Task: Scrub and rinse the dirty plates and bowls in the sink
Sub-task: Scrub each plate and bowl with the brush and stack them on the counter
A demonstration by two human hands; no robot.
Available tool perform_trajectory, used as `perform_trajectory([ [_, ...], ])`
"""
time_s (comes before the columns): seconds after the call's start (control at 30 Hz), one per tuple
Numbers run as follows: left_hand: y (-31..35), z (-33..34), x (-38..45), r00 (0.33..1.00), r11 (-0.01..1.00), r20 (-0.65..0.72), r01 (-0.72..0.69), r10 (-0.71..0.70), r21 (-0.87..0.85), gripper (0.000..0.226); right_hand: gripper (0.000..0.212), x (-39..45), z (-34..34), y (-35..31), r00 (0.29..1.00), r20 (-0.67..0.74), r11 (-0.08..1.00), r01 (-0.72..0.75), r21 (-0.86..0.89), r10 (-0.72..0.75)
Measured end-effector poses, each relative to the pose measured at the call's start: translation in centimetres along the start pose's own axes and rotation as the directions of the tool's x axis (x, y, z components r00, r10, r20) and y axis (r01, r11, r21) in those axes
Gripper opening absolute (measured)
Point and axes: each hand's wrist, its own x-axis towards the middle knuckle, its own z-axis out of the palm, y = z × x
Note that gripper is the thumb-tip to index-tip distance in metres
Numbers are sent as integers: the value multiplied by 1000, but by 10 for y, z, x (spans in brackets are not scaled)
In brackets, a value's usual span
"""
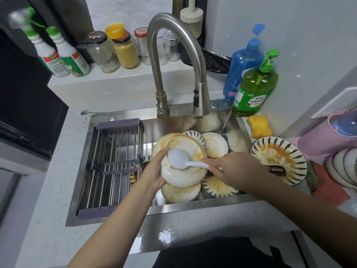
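Observation:
My left hand (155,171) grips the rim of a white ribbed bowl (183,178) smeared with orange sauce, held tilted over the steel sink (173,120). My right hand (228,169) pinches the handle of a white rice spoon (178,158), whose head lies in the bowl. Under and around the bowl sit several dirty blue-patterned plates (218,187) and a white plate (215,145). Another sauce-stained patterned plate (278,159) rests on the counter at the right.
A drying rack (114,167) fills the sink's left half. The tap (201,99) arches over the middle. Green dish soap (253,89), a blue bottle (243,68) and a yellow sponge (259,126) stand at the right. Jars and spray bottles line the back ledge.

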Motion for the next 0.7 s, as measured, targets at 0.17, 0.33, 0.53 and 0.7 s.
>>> perform_trajectory([
  [0.17,-5,-7,0,1000,1000,-12,-21,21,-10,56,37,-8,-3,29,990,87,994,-105,-24,107],
  [0.33,-6,3,-5,998,999,54,30,-32,38,56,39,5,4,14,983,-67,985,-166,52,170],
  [0.53,2,-6,-12,991,1000,131,-17,17,-1,49,37,-4,-9,31,992,45,993,-117,-7,118],
  [0.7,1,-1,-13,986,996,165,-25,10,87,50,41,5,-2,12,991,-73,993,-111,36,113],
])
